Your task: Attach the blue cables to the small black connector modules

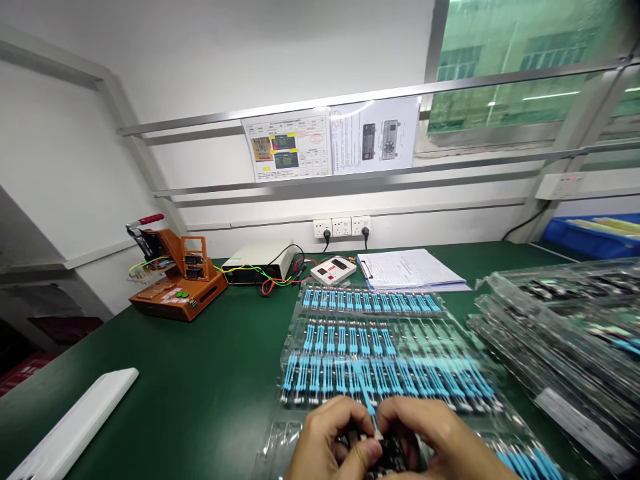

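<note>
At the bottom centre, my left hand (333, 437) is closed around a dark circuit board (387, 461), its thumb by a small white connector (378, 435). My right hand (437, 433) is closed at the board's other side, its fingertips against a short blue cable (367, 390). From the connector, the cable runs up and away over the trays. My fingers hide much of the board, and whether the connector is fully seated cannot be seen. Beneath and beyond my hands lies a clear plastic tray (287, 363) with rows of similar blue cables.
Stacked clear trays (545, 353) holding boards stand at right, below a blue bin (590, 237). An orange test fixture (175, 287), a beige box (257, 260) with wires, a small meter (333, 270) and a clipboard (410, 269) line the back. A white bar-shaped object (80, 420) lies left.
</note>
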`<state>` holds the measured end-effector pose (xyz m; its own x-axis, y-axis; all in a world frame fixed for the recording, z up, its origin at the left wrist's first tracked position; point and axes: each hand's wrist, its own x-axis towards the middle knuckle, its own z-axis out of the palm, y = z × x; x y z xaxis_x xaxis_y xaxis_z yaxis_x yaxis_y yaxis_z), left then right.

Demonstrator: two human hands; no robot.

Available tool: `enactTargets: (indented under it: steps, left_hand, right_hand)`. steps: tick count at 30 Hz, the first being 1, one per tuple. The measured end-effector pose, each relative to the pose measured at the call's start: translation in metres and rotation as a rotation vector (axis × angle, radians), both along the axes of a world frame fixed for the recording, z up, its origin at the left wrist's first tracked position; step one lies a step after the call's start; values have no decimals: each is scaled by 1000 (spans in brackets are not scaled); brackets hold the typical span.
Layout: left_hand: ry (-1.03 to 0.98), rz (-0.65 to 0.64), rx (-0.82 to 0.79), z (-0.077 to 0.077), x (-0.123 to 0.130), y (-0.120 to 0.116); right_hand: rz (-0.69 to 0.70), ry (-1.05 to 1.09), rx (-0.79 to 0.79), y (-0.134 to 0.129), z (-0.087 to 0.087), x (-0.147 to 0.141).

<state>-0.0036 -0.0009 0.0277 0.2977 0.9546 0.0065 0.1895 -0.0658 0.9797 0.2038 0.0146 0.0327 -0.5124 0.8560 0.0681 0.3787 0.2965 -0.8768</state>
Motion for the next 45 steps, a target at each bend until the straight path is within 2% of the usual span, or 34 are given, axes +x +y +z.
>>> enactTargets:
  steps: [6, 12, 17, 27, 37, 39, 41, 45]
  left_hand:
    - [-11, 0, -36, 0, 0, -1]
    - [22, 12, 31, 3, 0, 0]
    - [34, 22, 9, 5, 1, -1]
    - [39, -7, 61, 1, -2, 0]
    - [31, 6, -3, 3, -1, 0]
    - [-6, 13, -7, 0, 0, 0]
    - [-92, 46, -77, -2, 2, 0]
    - [-346, 222, -230, 1, 4, 2]
  right_hand:
    - [-7, -19, 5, -2, 4, 1]
    - [8, -10, 9, -1, 4, -1]
    - [15, -11, 10, 0, 4, -1]
    - [33, 3, 36, 0, 0, 3]
    - [35, -18, 1, 2, 5, 0]
    - [41, 8, -16, 3, 2, 0]
    - [32, 55, 2, 3, -1, 1]
    - [-10, 108, 108, 6, 7, 8]
